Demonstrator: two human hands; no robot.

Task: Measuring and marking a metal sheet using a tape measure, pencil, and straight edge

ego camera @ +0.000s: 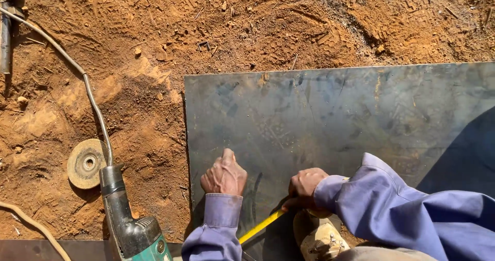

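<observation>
A large dark steel sheet lies flat on reddish dirt. My left hand rests as a closed fist on the sheet near its left edge; what it grips is hidden. My right hand is closed over the end of a yellow tape measure blade that runs down-left between my forearms. Both arms wear blue sleeves. A dusty shoe sits on the sheet's near edge under my right wrist.
A green and black angle grinder lies on the dirt left of the sheet, its cable trailing to the upper left. A worn grinding disc lies beside it. A metal bar is at far left.
</observation>
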